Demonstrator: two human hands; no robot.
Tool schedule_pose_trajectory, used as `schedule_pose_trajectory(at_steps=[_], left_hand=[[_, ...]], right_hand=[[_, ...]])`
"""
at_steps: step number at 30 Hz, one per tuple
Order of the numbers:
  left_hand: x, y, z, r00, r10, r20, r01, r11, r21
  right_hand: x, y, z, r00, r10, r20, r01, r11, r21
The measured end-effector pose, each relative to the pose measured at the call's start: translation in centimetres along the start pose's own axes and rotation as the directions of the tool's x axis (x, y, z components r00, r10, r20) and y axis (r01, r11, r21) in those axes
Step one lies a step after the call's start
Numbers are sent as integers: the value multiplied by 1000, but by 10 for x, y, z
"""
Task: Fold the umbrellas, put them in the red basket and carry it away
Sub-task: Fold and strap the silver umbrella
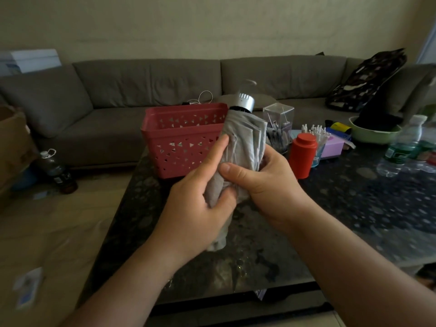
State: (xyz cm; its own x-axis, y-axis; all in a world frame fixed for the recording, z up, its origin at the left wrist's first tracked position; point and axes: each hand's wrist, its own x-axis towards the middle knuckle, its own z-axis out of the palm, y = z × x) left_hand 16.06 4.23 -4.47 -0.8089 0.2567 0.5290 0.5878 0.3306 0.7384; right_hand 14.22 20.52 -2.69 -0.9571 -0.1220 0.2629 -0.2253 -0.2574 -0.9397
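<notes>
While your left hand (193, 206) and right hand (264, 182) curl round the grey folded umbrella (243, 135), the red basket (181, 138) stands just behind.

Dark speckled table (354, 204) bears red basket (179, 140), red canister (302, 155), green bowl (375, 134), water bottle (401, 147)

You hold a grey umbrella (243, 140) collapsed and nearly upright above the dark table (330, 208), its loose fabric bunched in folds and its silver cap at the top. Just behind it stands the red basket (179, 140), a rectangular plastic tub with triangular cut-outs, sitting upright near the table's far left corner.
</notes>
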Motion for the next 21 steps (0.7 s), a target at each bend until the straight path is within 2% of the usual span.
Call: schedule_pose_trajectory(at_steps=[2,4,7,10,13,16,21], left_hand=[[-1,-3,9,995,-99,5,99,991,-89],[0,-5,12,986,-160,37,164,976,-140],[2,-6,9,987,-150,48,156,976,-151],[2,-8,6,989,-147,6,147,980,-131],[2,-11,3,986,-164,-37,159,981,-110],[3,-13,-1,980,-188,-72,179,977,-119],[8,-16,-4,968,-222,-120,196,960,-199]], right_hand=[[-2,4,6,994,1,-105,-8,998,-68],[-3,6,7,988,-7,-153,-15,990,-139],[-4,-3,0,998,-14,-68,-1,976,-218],[-4,-17,-12,998,6,66,21,917,-397],[-5,-25,-24,1000,20,16,-7,829,-559],[-5,-27,-29,999,50,-16,-50,837,-545],[-8,-35,-28,998,38,42,-13,875,-484]])
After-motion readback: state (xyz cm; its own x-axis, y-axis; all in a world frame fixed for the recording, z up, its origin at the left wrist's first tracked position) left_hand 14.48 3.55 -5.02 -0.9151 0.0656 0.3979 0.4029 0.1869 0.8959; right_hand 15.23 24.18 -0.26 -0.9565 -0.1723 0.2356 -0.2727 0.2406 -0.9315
